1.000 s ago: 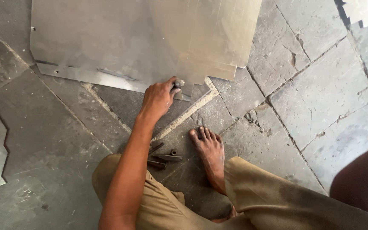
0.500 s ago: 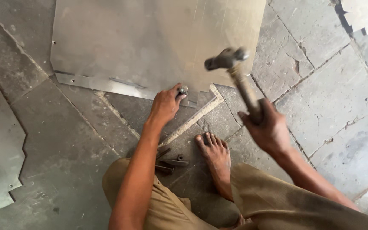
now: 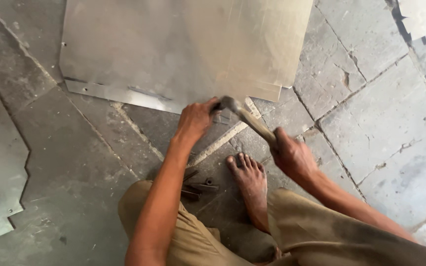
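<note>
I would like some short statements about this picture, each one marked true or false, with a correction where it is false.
1. The right hand holds a hammer. True.
2. The metal sheet rests on a wooden table. False: it lies on the stone floor.
3. The left hand is at the near edge of the sheet. True.
4. The person wears shoes. False: the visible foot is bare.
5. Small dark tools lie on the floor by the foot. True.
6. The hammer head is raised high above the sheet. False: it is down beside the left hand.
</note>
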